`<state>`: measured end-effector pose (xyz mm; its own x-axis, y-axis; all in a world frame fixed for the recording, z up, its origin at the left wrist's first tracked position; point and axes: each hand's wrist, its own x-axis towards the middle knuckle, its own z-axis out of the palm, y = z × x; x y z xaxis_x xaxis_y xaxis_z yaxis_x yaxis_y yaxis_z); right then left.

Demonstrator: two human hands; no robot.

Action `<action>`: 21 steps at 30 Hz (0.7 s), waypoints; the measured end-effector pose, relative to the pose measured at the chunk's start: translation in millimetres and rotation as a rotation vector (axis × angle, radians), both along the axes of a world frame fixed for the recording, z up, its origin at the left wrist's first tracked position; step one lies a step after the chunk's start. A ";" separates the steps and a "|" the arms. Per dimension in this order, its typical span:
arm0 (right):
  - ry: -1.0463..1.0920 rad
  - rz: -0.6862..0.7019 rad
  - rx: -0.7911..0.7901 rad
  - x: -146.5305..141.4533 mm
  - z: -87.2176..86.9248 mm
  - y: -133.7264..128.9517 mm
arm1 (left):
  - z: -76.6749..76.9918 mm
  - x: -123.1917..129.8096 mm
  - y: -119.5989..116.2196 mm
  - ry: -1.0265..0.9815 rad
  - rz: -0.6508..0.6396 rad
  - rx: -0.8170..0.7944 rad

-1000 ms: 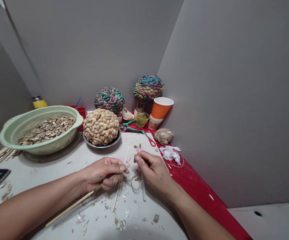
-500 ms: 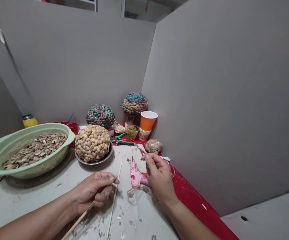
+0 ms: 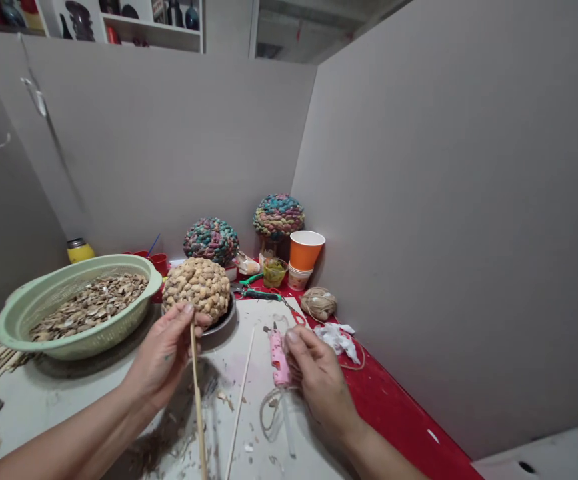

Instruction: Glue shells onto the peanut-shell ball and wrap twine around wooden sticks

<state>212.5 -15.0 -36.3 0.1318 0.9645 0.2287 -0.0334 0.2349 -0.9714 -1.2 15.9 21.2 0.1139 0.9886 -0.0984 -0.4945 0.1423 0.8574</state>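
Observation:
A thin bamboo stick [image 3: 198, 407] is pinched at its upper end by my left hand [image 3: 161, 353], between thumb and fingers. That hand is just in front of a ball covered in beige shells [image 3: 197, 288], which sits in a metal bowl [image 3: 225, 325]. My right hand [image 3: 319, 377] is closed, thumb against fingertips; whatever it may hold is too small or hidden. Just left of it lies a pink glue gun [image 3: 279, 360], its handle behind the hand, with a clear glue stick [image 3: 287, 427] at its rear. A second, paler stick [image 3: 241, 403] lies between my hands.
A green colander [image 3: 13, 327] of shells stands left. Two multicoloured shell balls [image 3: 211, 240] are at the back, near an orange cup [image 3: 307, 250], green-handled pliers [image 3: 261, 294] and a twine ball [image 3: 319, 303]. White tissue [image 3: 337, 339] lies right. Grey panels [image 3: 443, 200] enclose the table.
My left hand has moved up and left, bringing the bamboo stick closer to upright. My right hand has shifted slightly down, still pinched. The camera view has tilted up and shifted left.

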 end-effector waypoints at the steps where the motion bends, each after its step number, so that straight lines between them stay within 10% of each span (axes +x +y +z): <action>1: -0.037 0.051 -0.007 -0.9 0.9 -1.3 | 1.7 -1.4 0.1 -0.002 0.022 0.018; 12: 0.076 0.529 -0.173 0.7 12.9 -14.4 | 25.6 -10.4 0.3 -0.058 0.324 0.207; 21: -0.094 0.353 -0.022 8.1 18.0 -8.9 | 34.5 -18.6 5.8 0.061 0.395 0.351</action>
<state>220.6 -23.9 -18.2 -0.2307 0.9517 0.2027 -0.0188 0.2040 -0.9788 -19.7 21.8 55.7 -0.2696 0.9297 0.2510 -0.3999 -0.3452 0.8491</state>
